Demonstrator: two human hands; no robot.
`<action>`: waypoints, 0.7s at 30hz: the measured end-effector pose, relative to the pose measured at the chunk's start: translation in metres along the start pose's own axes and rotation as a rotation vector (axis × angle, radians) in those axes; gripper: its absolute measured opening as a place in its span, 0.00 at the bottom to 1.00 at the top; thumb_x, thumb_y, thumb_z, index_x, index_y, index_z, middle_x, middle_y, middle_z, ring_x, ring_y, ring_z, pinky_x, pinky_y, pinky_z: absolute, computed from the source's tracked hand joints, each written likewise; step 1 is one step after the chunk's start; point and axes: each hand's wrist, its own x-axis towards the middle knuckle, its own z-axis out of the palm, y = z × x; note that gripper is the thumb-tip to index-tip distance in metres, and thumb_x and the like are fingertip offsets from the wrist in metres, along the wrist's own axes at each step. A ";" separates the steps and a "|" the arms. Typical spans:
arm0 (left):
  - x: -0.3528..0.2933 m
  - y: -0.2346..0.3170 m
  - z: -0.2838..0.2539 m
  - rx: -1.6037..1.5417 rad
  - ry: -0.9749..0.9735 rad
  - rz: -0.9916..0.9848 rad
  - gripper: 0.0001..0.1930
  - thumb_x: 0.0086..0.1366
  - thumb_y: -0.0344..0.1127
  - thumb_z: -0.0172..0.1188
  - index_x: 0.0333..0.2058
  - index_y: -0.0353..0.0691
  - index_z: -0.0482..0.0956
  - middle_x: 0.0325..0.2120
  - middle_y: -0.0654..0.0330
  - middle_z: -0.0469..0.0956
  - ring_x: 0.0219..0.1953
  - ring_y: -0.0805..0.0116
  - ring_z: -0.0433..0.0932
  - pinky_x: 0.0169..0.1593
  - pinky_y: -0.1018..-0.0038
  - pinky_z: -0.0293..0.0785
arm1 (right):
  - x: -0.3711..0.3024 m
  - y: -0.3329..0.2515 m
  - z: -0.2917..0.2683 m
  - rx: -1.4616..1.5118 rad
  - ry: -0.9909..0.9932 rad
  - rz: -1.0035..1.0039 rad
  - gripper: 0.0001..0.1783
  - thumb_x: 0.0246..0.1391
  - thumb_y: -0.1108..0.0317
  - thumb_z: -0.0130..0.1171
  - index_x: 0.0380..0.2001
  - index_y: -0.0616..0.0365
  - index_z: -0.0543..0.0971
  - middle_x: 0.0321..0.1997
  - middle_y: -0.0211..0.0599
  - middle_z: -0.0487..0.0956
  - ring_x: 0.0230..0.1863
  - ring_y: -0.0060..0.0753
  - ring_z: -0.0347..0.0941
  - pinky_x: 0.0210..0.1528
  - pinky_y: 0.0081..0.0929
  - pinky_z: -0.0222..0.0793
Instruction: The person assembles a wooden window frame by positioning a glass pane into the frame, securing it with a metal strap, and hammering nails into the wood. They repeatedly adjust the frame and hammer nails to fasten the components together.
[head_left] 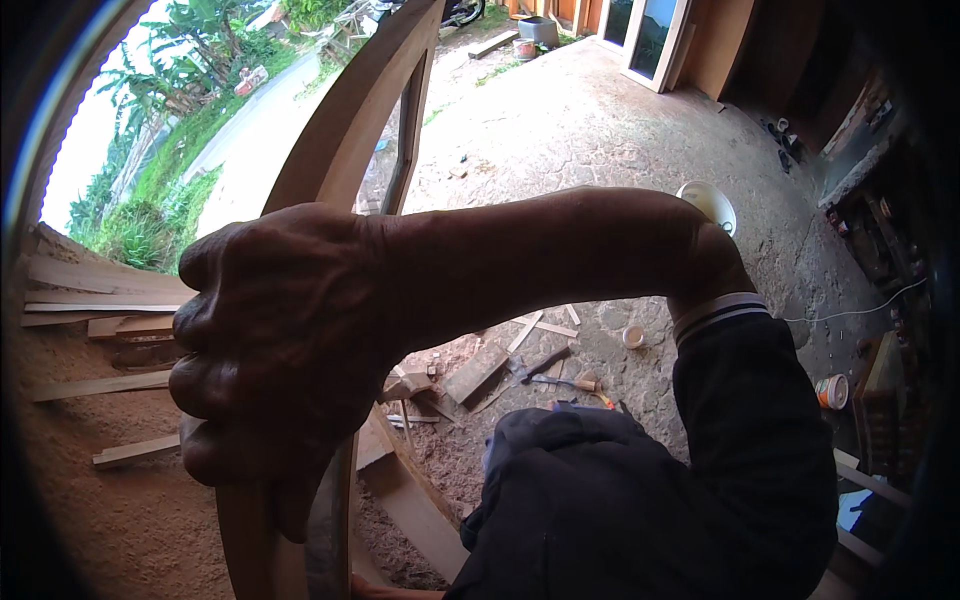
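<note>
My right hand [285, 335] is closed in a fist around a long upright wooden frame [345, 120]. Its knuckles face left, and the bare forearm stretches across the middle from a dark sleeve. The frame appears bowed, and a narrow opening edged in dark wood shows along its right side. Only a strip of skin of what looks like my left hand [395, 593] shows at the lower edge, by the foot of the frame; its fingers are hidden. Right of the frame, a wooden board [410, 500] slants over the sawdust-covered ground.
Wood offcuts, a wooden block [476, 372] and a hatchet [540, 365] lie on the floor. Beyond stand a small cup [633, 337] and a white bucket [708, 205]. Planks [105, 385] jut in at left. Glazed frames [655, 40] lean at the back. A cable [860, 312] crosses at right.
</note>
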 end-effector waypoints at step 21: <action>-0.089 -0.103 0.541 -0.157 -0.331 -0.107 0.39 0.70 0.69 0.42 0.69 0.46 0.59 0.64 0.48 0.65 0.61 0.46 0.71 0.63 0.50 0.71 | -0.354 0.304 -0.064 -0.386 0.309 0.174 0.31 0.46 0.28 0.57 0.24 0.46 0.72 0.21 0.25 0.71 0.25 0.29 0.75 0.28 0.31 0.70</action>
